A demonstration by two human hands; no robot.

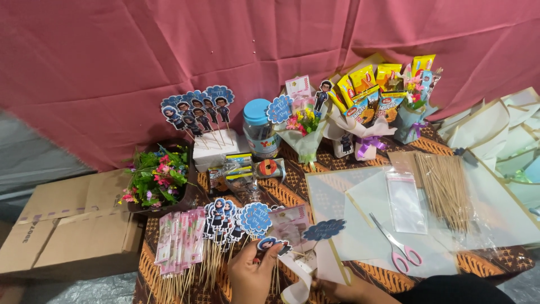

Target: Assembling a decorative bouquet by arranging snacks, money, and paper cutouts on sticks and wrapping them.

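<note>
Left hand pinching a cartoon-figure paper topper on a wooden skewer; right hand pressed flat on white paper. At two o'clock, pink-handled scissors on the batik tabletop.

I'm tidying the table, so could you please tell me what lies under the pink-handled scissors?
The scissors lie on pale sheets of wrapping paper, which rest on the batik tablecloth. Whatever is beneath the paper is covered.

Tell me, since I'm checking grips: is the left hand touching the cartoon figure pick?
Touching. The head view shows the left hand with its fingertips pinching the cartoon figure pick just below the cutout.
</note>
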